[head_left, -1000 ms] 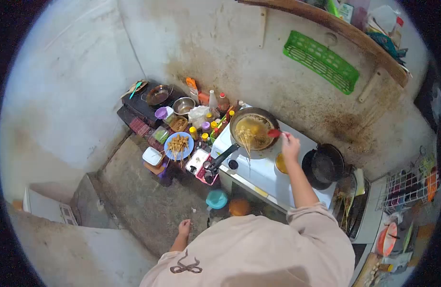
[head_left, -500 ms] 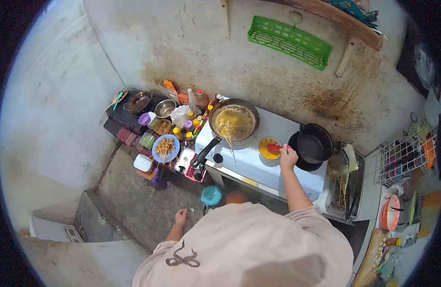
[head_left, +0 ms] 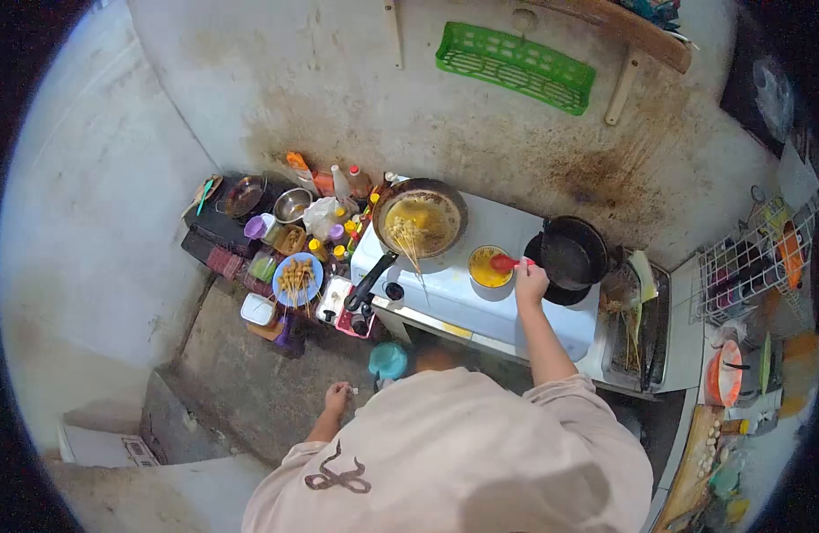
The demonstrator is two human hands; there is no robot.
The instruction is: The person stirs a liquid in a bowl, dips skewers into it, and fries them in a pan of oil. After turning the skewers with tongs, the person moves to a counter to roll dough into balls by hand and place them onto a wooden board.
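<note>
My right hand grips the handle of a red spoon. The spoon's head is over or in a bowl of yellow liquid on the white stove top. Left of that bowl, a frying pan holds oil and several skewers, their sticks jutting over the rim toward me. My left hand hangs low at my side with curled fingers, and a small pale thing shows at the fingertips, too small to name. A teal container is near it.
A dark pot stands right of the bowl. At left are a blue plate with skewers, bottles and a metal bowl. The frying pan's handle sticks out past the stove's front. A wire rack is on the right.
The red spoon has tilted and lifted slightly in the bowl, its handle now lying more level. My left hand has risen a little. The whole view has shifted slightly.
</note>
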